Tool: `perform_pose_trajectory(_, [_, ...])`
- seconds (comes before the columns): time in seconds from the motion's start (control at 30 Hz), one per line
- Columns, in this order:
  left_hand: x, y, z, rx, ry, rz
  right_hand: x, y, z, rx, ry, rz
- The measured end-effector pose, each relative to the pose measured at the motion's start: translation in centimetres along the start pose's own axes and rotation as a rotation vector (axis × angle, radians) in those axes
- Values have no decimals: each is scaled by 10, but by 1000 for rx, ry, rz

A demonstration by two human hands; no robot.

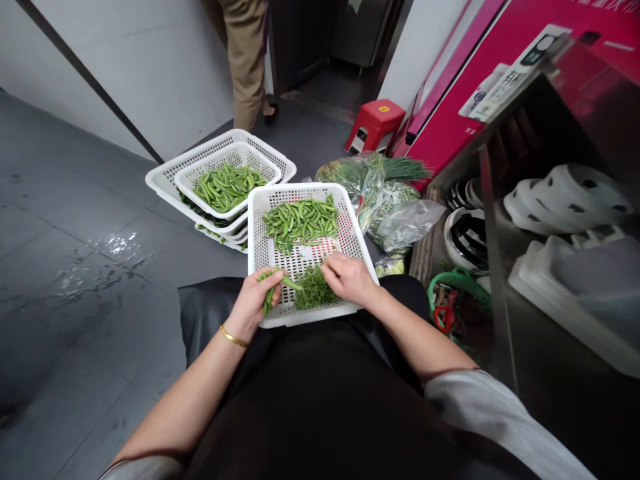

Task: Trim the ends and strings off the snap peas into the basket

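Note:
A white plastic basket (pixel 257 227) rests on my lap, with a pile of green pea pods (pixel 303 223) in its far half. Thin green trimmings (pixel 314 291) lie heaped in its near half. Several pods are gripped in my left hand (pixel 259 297), over the basket's near left side; one sticks out toward the trimmings. My right hand (pixel 349 277) is closed above the right edge of the trimmings, fingertips pinched together. Whatever sits in that pinch is too small or hidden to make out.
Stacked white baskets (pixel 167 175) with more pods stand ahead to the left. Bagged greens (pixel 395 207) lie on the floor ahead right, near a red stool (pixel 376 123). Metal shelving (pixel 493 267) borders my right. A person's leg (pixel 246 63) is beyond the baskets; the left floor (pixel 120 247) is wet.

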State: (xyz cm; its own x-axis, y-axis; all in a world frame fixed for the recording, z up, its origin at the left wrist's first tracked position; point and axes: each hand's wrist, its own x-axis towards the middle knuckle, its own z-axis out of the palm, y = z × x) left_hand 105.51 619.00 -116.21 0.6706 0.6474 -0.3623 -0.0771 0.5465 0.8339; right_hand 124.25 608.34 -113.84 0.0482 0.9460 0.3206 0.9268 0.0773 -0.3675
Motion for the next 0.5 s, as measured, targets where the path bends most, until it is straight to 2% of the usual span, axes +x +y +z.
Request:
perform_pose_trajectory(0.07, [-1, 6, -5, 75, 85, 106, -1, 11, -8, 42, -16, 75])
perform_pose_trajectory(0.17, [-5, 12, -8, 202, 100, 159, 2, 10, -7, 86, -119, 123])
perform_pose_trajectory(0.3, [-10, 9, -2, 293, 95, 199, 9, -12, 17, 106, -278, -12])
perform_pose_trajectory(0.4, [-13, -5, 4, 184, 122, 235, 11, -21, 31, 220, -160, -13])
perform_pose_trajectory(0.5, [-14, -21, 5, 81, 121, 126, 11, -20, 32, 347, -24, 92])
